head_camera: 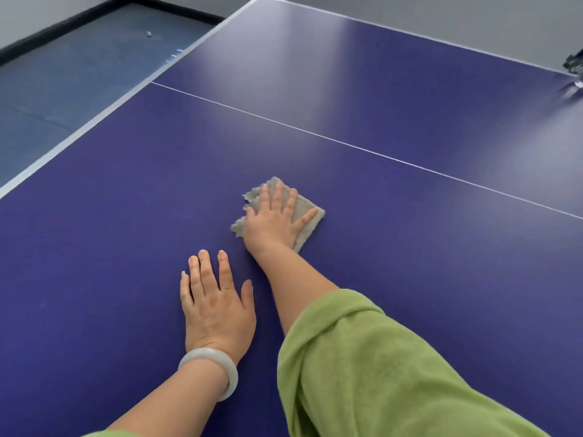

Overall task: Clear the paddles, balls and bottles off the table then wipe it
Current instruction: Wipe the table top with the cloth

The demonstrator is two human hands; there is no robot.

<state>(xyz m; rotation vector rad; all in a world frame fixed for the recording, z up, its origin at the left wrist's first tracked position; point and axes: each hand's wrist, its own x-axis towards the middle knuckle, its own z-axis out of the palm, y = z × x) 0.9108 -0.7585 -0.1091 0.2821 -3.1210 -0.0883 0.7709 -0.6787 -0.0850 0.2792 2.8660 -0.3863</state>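
The right hand's (277, 220) fingers (289, 203) are straight and spread, pressed flat on top of a cloth (303, 205) without curling round it. The left hand's (217, 310) fingers (205, 272) are also straight and slightly spread, palm down and holding nothing, resting directly on the surface (410, 247) just nearer the person than the cloth.

There is one cloth: grey, towelling-like, folded into a rough square with ragged edges on its left side. It lies flat in the middle of the surface, on the near side of a thin white line (347, 143) and well apart from the white-banded left edge.

The surface is a glossy, deep blue table-tennis top. One pale bangle (205, 353) circles the left wrist; a green sleeve (378, 373) is pushed up the right forearm.

One small pale ball (148, 34) lies on the blue-grey floor (63, 74) beyond the left edge. A dark, blurred object (575, 63) sits at the far right edge.
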